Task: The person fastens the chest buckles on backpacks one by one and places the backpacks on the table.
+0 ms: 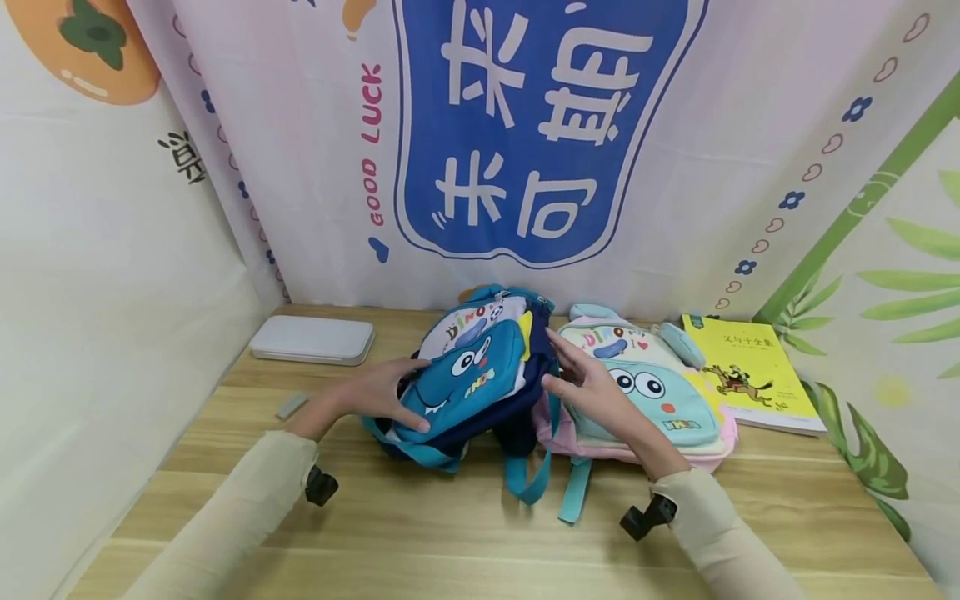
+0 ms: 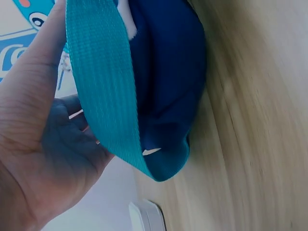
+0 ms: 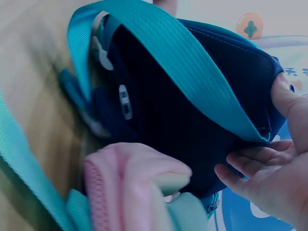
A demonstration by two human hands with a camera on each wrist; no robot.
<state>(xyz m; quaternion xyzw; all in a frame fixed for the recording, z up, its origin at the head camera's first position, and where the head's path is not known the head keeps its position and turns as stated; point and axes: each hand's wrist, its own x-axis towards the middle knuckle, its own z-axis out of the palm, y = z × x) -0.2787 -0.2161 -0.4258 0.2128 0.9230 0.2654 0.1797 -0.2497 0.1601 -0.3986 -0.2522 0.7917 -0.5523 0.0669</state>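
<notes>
A blue dinosaur backpack (image 1: 468, 375) is held between both hands, tilted over the table. My left hand (image 1: 382, 390) grips its left side, thumb across the front pocket and fingers round the edge. A teal strap (image 2: 103, 91) hangs in front of that palm in the left wrist view. With the right hand (image 1: 592, 387) I hold the opposite edge, thumb on the rim and fingers against the dark back panel (image 3: 178, 115). Right beside it lies a pink and mint backpack (image 1: 660, 400), partly covered by my right hand and forearm.
A white case (image 1: 312, 340) lies at the back left, with a small grey block (image 1: 292, 406) in front of it. At the right, a yellow book (image 1: 753, 371) lies behind the pink backpack. Printed cloth (image 1: 315, 208) hangs along the table's back edge.
</notes>
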